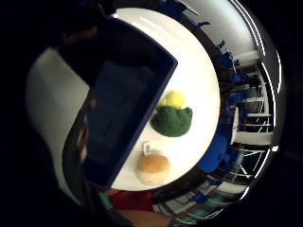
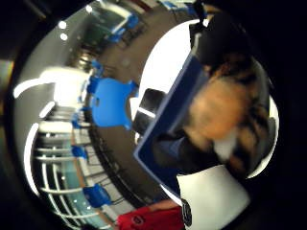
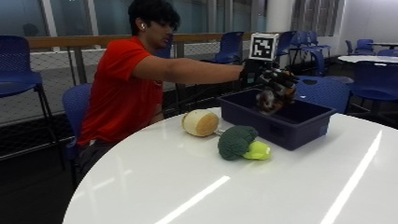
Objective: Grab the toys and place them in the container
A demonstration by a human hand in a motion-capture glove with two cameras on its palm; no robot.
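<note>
While the gloved right hand (image 3: 273,81) hangs over the blue container (image 3: 292,123) in the right of centre of the outside view, it carries a brown-and-black plush toy (image 3: 272,99) just above the open bin, which I judge is the point of the pose: the toy is brought over the walls so it can drop straight in. The grip is curled round the toy, fingers wrapped over its top (the thumb-side palm view is filled with brown and dark fur (image 2: 225,115) right against the palm, with the container's rim beside it). Whether the toy already touches the container's floor I cannot tell. Two more toys wait on the white surface (image 3: 187,186), just beside the container's near wall: a green broccoli plush with a yellow-green stem (image 3: 241,143) in the middle of the frame, and a round tan bun-like plush (image 3: 200,122) up and to its left. Both lie near each other, apart from the hand, so most of the task looks undone.
</note>
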